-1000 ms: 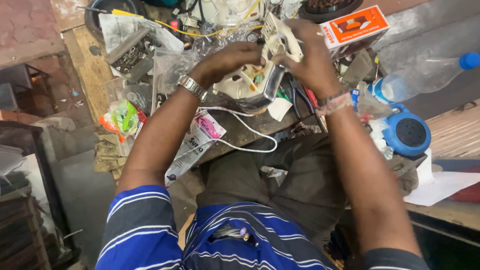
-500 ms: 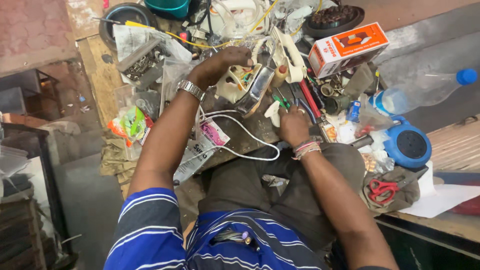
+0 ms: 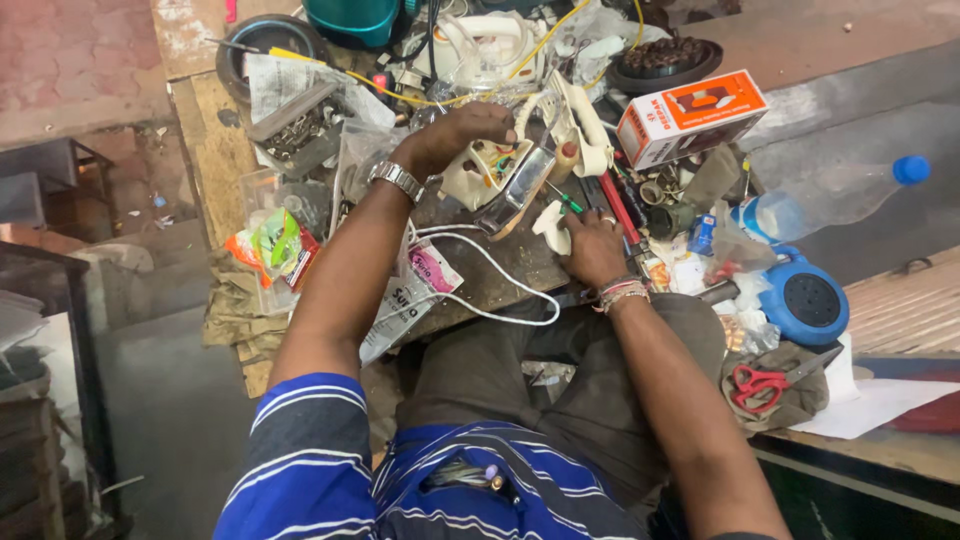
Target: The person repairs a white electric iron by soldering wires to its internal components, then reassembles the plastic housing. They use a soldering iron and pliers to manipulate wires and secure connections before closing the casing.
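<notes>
Gripping opened iron [image 3: 497,172] — left hand [image 3: 455,135]; right hand [image 3: 592,247] clutching white part [image 3: 551,226] — cluttered wooden bench [image 3: 215,150], concrete floor.

I see a short-sleeved shirt with blue, dark grey and thin white stripes, and dark grey-brown trousers below it. On the wrist of the left hand [image 3: 455,135] sits a silver metal watch. The wrist of the right hand [image 3: 592,248] carries several thin red and white bands.

Counted on the cluttered counter [image 3: 215,140]

One plastic bottle [image 3: 815,205], one orange-and-white carton [image 3: 690,118], one pair of red-handled scissors [image 3: 765,383], one round blue speaker [image 3: 808,300], one white cord [image 3: 500,290], one wristwatch [image 3: 396,179].
</notes>
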